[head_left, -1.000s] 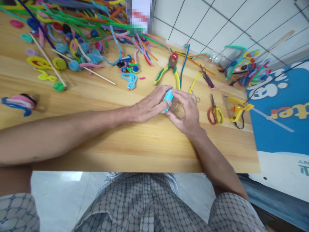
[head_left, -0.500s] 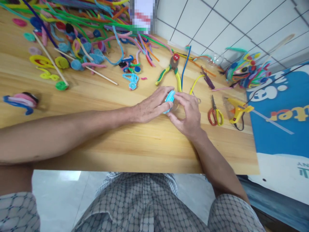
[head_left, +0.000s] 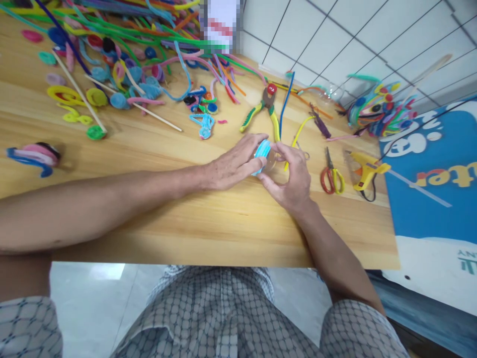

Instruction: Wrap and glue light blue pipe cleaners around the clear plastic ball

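Observation:
My left hand (head_left: pixel 233 164) and my right hand (head_left: pixel 292 176) meet over the middle of the wooden table (head_left: pixel 186 219). Between their fingertips sits a light blue pipe-cleaner coil (head_left: pixel 262 151), pinched from the left by my left fingers and from the right by my right fingers. A clear round piece shows just under the coil; I cannot make out what it is. Just beyond the hands lie yellow-and-green pliers (head_left: pixel 263 112) and a yellow pipe cleaner (head_left: pixel 300 130).
Red-and-yellow scissors (head_left: pixel 331 176) and a yellow glue gun (head_left: pixel 367 169) lie right of my hands. Several coloured pipe cleaners, coils and thin sticks (head_left: pixel 112 64) cover the far left. A multicoloured pipe-cleaner craft (head_left: pixel 380 107) sits at the far right, by a blue board (head_left: pixel 428 189).
The hands stay almost in place on the blue coil. My right fingers have curled in slightly around it.

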Action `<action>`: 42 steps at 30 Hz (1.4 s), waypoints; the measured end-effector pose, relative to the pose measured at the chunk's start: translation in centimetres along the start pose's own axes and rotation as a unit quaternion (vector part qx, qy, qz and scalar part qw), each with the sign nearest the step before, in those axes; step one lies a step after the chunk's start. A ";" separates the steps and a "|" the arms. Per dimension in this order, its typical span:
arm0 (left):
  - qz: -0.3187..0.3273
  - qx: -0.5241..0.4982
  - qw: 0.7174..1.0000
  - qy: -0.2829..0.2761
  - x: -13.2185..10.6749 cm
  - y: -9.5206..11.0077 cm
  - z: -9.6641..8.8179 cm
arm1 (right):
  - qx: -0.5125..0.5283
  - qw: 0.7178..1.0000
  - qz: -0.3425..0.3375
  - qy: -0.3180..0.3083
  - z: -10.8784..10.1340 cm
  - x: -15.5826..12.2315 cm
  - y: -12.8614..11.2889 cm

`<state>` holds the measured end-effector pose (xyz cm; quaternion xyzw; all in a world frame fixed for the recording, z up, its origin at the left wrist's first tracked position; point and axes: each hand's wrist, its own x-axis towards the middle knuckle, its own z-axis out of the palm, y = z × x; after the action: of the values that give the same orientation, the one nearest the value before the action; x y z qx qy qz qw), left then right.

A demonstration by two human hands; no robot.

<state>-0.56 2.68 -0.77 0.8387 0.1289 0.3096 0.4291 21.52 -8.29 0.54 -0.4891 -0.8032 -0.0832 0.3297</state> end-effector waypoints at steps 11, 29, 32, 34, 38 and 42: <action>0.018 0.005 1.000 -0.002 0.0 -0.3 0.0 | -0.016 1.000 0.003 -0.001 0.1 -0.3 -0.1; 0.003 0.014 1.000 -0.004 0.1 0.1 0.0 | -0.026 1.000 0.008 -0.007 0.2 -0.5 0.0; 0.003 0.010 1.000 -0.004 0.1 0.1 0.0 | -0.032 0.999 0.008 -0.012 0.2 -0.4 0.0; 0.004 0.009 1.000 -0.003 0.2 0.1 0.0 | -0.037 0.999 0.006 -0.013 0.2 -0.3 -0.1; 0.007 0.008 1.000 -0.002 0.1 -0.1 0.0 | -0.041 0.999 -0.013 0.007 0.2 -0.1 -0.3; 0.004 -0.011 1.000 0.000 -0.1 -0.2 0.0 | -0.053 0.998 -0.018 0.017 0.3 0.1 -0.4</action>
<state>-0.61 2.75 -1.01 0.8345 0.1226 0.3127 0.4368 20.99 -8.30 0.43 -0.4896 -0.8007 -0.1405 0.3154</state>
